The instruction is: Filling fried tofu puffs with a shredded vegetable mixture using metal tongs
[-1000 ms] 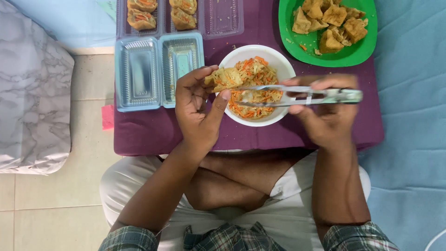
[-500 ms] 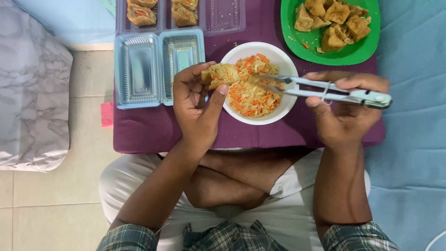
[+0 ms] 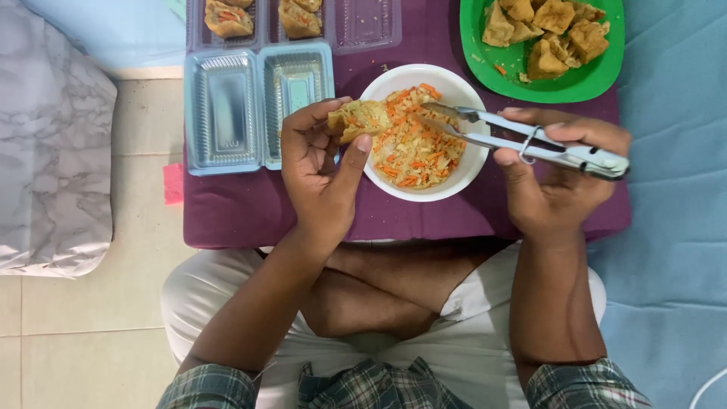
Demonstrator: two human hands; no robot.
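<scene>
A: What sits around the white bowl [image 3: 462, 163]?
B: Purple table [image 3: 250, 204] beneath it, green plate [image 3: 598, 76] beyond-right, clear tray [image 3: 227, 113] left.
A: And the hands?
B: Left hand [image 3: 322, 170] pinches a tofu pocket [image 3: 363, 120] over the bowl's left rim; right hand [image 3: 556, 170] grips metal tongs [image 3: 522, 140] reaching into the filling.

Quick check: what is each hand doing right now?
Left hand: closed on a fried tofu piece.
Right hand: closed on metal tongs.
</scene>
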